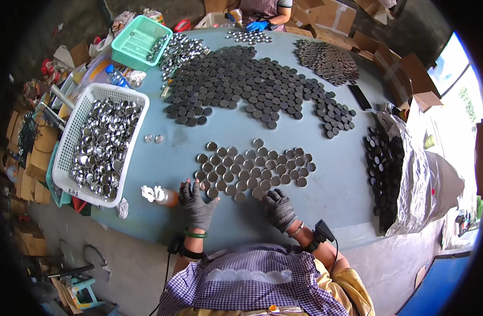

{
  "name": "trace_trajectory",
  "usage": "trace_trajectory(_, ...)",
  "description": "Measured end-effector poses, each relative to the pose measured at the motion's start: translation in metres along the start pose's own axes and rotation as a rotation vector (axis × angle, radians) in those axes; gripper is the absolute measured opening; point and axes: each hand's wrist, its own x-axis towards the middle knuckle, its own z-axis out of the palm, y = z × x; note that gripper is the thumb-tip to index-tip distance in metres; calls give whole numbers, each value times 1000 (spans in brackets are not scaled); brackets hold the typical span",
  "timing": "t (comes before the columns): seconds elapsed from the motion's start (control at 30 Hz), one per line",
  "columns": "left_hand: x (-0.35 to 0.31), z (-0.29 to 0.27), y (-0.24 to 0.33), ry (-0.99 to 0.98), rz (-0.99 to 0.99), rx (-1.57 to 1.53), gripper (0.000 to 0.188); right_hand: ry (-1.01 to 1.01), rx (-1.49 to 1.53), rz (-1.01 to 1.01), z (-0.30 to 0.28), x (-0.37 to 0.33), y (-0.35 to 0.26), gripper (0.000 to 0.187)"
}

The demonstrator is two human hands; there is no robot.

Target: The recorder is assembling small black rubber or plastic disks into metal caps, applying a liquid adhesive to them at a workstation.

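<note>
The caps (244,175) lie just beyond both grips: left hand (198,204) spread, right hand (280,210) bent, whether pinching unclear. They seem light, stiff, slippery; best taken edgewise.

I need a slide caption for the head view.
Gloved left hand and right hand at the near edge of laid-out silvery round caps.

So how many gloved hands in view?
3: left hand and right hand at the near discs, a co-worker's blue-gloved hand across the table. Another may be hidden.
</note>
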Motion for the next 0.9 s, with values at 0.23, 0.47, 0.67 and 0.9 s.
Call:
trace_trajectory(0.23, 2, 4, 32, 31, 210, -86, 88, 134, -24, 131, -21, -30, 13, 33)
trace_trajectory(0.47, -2, 13, 134, -141, 563, -345, 79, 546, -274, 639, -90, -108, 68, 44)
trace_trajectory(0.67, -5, 53, 250, -348, 980, -582, 75, 840, -481, 1029, -137, -244, 130, 62)
trace_trajectory(0.9, -13, 176, 367, -644, 956, -720, 65, 953, -452, 1166, -150, -297, 180, 75)
